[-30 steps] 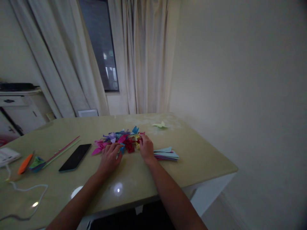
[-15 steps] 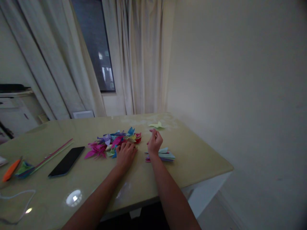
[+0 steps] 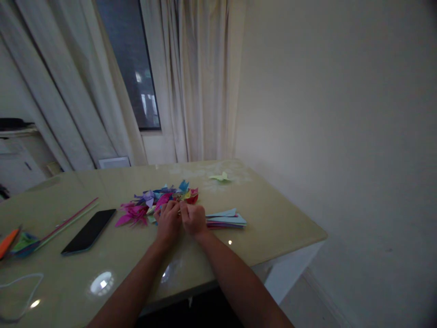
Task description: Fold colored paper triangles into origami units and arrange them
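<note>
My left hand (image 3: 168, 224) and my right hand (image 3: 194, 219) meet at the near edge of a pile of colourful folded-paper pieces (image 3: 149, 198). The fingers of both are bent together at the tips; whatever lies between them is hidden. Pink, purple, blue, yellow and red folds show in the pile, partly covered by my hands. Just right of my right hand lies a stack of folded paper (image 3: 228, 220), pale blue on top with pink and purple below. One light green folded-paper piece (image 3: 221, 177) sits apart, farther back.
Left of the pile is a black phone (image 3: 89, 231). Beyond it are thin pink and green sticks (image 3: 70, 223) with a blue-green paper end, an orange-handled tool (image 3: 8, 241) and a white cable (image 3: 25, 277). The table's right edge runs near the wall (image 3: 341, 136).
My right hand has come left and down from above the paper stack to meet my left hand. My left hand has drawn slightly left and nearer. The view has shifted slightly.
</note>
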A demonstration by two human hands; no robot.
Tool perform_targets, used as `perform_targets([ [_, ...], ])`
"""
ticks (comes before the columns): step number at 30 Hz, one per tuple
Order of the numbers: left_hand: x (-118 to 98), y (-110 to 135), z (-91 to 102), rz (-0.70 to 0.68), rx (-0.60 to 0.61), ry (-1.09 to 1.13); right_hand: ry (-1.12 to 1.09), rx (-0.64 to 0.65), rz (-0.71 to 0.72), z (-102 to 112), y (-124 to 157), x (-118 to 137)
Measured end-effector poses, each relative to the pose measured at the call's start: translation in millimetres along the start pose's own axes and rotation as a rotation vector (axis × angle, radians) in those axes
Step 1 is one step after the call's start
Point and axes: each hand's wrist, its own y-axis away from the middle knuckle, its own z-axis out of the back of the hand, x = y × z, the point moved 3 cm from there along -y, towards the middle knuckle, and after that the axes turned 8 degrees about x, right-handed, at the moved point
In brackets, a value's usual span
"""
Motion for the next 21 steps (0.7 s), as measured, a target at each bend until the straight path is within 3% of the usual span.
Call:
perform_targets([
  [3,5,1,1.2,0.008,0.008,0.042,0.133,0.143,0.097,-12,6,13],
  [7,5,2,1.9,0.027,0.045,0.051,0.211,0.218,0.157,-19,10,20],
  [16,4,2,0.7,0.065,0.054,-0.003,0.182,0.116,0.108,-5,9,16],
  [21,1,2,0.3,0.072,0.087,-0.034,0.225,0.136,0.081,-7,7,16],
])
